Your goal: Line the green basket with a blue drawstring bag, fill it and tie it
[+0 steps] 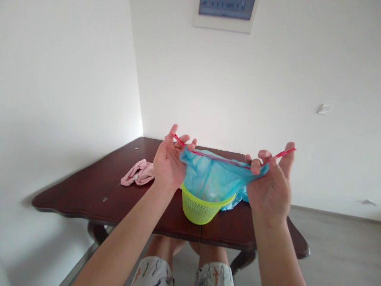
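A translucent blue drawstring trash bag is stretched between my two hands, its lower part down inside a yellow-green plastic basket. The red drawstring runs along the bag's top edge and is pulled out at both ends. My left hand has the string looped on a raised finger, with other fingers at the bag's corner. On the other side my right hand grips the opposite corner, the string drawn over its index finger. More crumpled blue plastic lies behind the basket, partly hidden by my right hand.
The basket stands near the front edge of a dark red-brown wooden table. A crumpled pink cloth lies on the left side. White walls border the table at left and back. A framed panel and a switch are on the back wall.
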The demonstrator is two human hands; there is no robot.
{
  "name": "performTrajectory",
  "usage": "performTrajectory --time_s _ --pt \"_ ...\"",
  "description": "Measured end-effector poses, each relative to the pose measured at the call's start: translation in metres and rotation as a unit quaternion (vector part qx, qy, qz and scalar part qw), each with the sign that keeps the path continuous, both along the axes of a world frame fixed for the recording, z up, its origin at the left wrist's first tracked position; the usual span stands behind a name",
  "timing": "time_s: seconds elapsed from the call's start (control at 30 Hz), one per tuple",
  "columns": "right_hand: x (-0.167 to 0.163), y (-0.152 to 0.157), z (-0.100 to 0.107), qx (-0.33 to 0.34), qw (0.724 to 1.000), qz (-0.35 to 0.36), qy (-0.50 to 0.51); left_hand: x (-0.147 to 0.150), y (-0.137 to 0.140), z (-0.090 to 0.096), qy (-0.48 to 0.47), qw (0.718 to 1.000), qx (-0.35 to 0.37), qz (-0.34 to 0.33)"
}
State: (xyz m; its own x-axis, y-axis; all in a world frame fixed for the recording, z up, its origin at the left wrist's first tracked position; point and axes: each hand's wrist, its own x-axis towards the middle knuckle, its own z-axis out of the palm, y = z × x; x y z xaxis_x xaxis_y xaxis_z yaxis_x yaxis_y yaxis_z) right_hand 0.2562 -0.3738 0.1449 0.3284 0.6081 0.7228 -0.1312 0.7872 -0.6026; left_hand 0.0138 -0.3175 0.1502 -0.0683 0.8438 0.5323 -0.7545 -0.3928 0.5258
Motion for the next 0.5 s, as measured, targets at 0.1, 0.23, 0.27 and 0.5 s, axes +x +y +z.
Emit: performTrajectory --time_s 0.1,0.23,0.27,0.5 --pt "-0.004 0.000 0.003 -0.023 0.999 0.025 -0.034 -0.002 -0.002 0.005 0.048 0.995 0.007 -0.081" --pt "-0.014 0.005 -0.006 -0.082 0.972 0.058 -0.211 -0.006 -0.006 0.009 0.269 0.950 0.054 -0.148" --pt "-0.018 0.007 -0.009 -0.101 0.959 0.069 -0.255 -0.006 -0.008 0.010 0.338 0.926 0.069 -0.153" --pt "-0.054 0.014 -0.019 -0.187 0.944 0.156 -0.224 0.003 -0.019 0.012 0.533 0.815 0.222 -0.049"
